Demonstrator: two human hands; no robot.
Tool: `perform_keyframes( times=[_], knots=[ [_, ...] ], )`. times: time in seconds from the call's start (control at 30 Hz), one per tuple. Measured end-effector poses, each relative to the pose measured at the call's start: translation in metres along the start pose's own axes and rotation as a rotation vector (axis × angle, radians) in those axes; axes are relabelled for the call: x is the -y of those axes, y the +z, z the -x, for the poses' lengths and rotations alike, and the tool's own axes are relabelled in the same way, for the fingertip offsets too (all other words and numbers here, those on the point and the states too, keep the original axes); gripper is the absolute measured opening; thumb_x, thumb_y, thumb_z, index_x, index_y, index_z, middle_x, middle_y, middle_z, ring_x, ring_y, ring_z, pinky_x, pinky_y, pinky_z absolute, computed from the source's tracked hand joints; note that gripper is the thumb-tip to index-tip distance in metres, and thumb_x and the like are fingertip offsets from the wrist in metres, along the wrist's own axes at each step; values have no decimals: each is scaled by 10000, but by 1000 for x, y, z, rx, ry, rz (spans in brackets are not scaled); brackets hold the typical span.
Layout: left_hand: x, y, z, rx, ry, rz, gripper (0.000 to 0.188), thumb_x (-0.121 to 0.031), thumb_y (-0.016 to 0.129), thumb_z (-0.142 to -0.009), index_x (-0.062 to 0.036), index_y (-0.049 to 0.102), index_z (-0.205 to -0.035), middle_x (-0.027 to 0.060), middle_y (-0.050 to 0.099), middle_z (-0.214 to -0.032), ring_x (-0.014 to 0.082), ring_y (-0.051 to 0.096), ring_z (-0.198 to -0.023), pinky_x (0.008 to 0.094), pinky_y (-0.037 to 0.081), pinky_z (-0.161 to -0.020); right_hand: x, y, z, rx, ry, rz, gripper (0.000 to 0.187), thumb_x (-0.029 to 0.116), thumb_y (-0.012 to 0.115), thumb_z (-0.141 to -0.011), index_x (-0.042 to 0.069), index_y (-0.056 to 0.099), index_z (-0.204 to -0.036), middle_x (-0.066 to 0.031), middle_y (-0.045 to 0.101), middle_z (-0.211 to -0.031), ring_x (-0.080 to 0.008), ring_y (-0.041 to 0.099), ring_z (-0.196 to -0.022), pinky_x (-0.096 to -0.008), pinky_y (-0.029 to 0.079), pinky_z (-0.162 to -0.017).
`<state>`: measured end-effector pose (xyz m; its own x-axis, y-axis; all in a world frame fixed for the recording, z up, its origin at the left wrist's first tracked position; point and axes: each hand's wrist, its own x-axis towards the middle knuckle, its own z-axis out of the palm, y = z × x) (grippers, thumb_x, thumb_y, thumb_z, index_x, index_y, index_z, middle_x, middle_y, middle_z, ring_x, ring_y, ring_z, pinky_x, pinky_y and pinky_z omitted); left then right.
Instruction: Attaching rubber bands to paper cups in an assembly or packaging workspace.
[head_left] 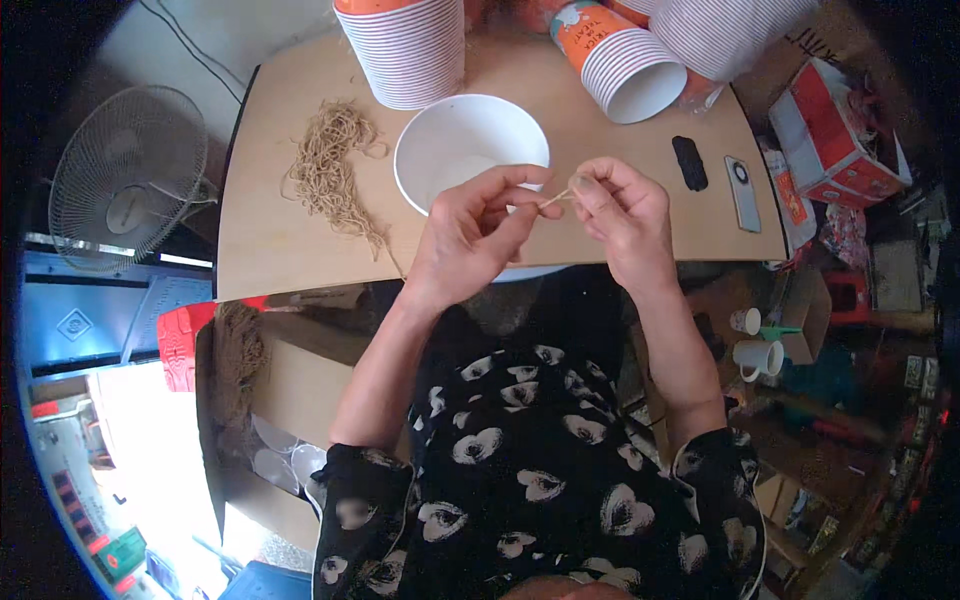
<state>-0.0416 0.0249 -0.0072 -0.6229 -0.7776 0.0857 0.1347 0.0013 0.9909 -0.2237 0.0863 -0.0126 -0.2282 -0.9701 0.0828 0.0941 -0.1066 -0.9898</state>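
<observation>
My left hand (472,235) and my right hand (628,215) face each other above the near edge of the table. A short length of tan cord (559,197) is stretched between their pinched fingertips. Behind my left hand stands a white paper bucket (418,150), its open mouth upward and partly covered by my fingers. Left of the bucket lies a loose, tangled heap of tan cords (335,165), with strands trailing toward my left wrist. Whether the cord in my fingers is knotted is too small to tell.
Tall stacked buckets (405,55) stand at the back of the table (255,200); more nested buckets (635,75) lie tipped at the back right. A black object (689,163) and a phone (742,195) lie at right. A fan (128,178) is at left, a red box (835,135) far right.
</observation>
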Motion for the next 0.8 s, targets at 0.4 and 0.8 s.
perform_keyframes(
  times=[0.4, 0.8],
  knots=[
    [5, 1, 1, -116, 499, -653, 88, -63, 738, -818, -48, 694, -892, 63, 654, -755, 157, 610, -578, 281, 483, -512, 32, -39, 20, 98, 71, 415, 100, 24, 678, -865, 7, 610, -794, 47, 567, -718, -5, 464, -628, -180, 365, -546],
    [27, -19, 8, -234, 588, -1037, 186, -57, 740, -754, -91, 639, -907, 25, 692, -941, 219, 663, -878, 356, 477, -786, 45, -107, 59, 35, -240, -711, 235, 31, 660, -839, 88, 432, -857, -18, 399, -810, -109, 385, -610, -264, 307, -469]
  ],
)
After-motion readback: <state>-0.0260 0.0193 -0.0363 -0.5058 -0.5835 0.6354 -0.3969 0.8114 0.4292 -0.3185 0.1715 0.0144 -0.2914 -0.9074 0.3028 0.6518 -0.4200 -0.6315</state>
